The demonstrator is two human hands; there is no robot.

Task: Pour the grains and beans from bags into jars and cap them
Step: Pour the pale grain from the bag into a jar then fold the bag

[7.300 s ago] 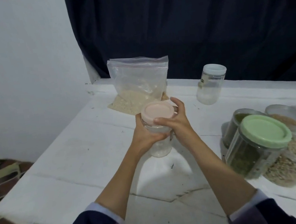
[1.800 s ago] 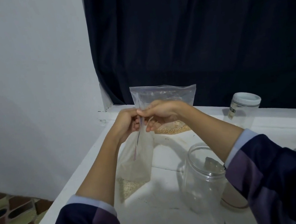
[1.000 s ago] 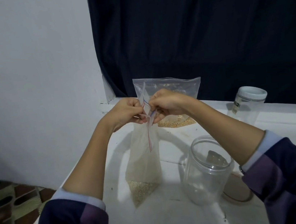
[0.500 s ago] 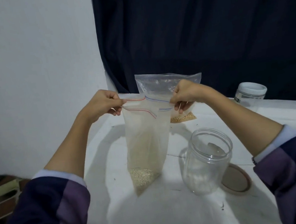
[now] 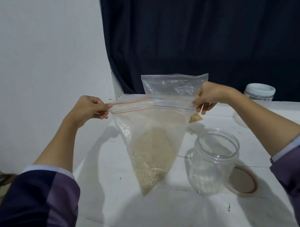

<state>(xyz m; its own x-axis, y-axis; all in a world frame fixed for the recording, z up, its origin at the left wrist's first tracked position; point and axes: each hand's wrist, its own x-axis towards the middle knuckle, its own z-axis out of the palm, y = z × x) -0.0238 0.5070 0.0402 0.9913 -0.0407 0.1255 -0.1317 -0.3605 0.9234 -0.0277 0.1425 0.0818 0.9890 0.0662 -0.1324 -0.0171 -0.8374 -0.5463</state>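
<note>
Clear zip bag (image 5: 153, 132) hangs in the air above the white table (image 5: 159, 217), held up by its top edge, mouth stretched wide w/ red and blue zip strips parted. Pale grain sits pooled in the bag's lowest corner, which points down and hangs just left of the open jar (image 5: 213, 162). Left hand (image 5: 89, 111) pinches the bag's left top corner, thumb and fingers curled on the plastic; right hand (image 5: 208, 96) pinches the right top corner the same way. Hands are well apart, the bag's full width between them.

Open jar is clear plastic, upright on the table, no lid on, looks about empty inside. Its pinkish lid (image 5: 242, 181) lies flat on the table, just right of the jar base and partly behind it.

Behind the held bag, a 2nd zip bag (image 5: 176, 87) stands at the table's far edge w/ tan grain at its bottom. Far right, a capped jar (image 5: 259, 95) w/ white lid. Dark curtain (image 5: 210, 29) behind, white wall (image 5: 33, 62) on the left.
</note>
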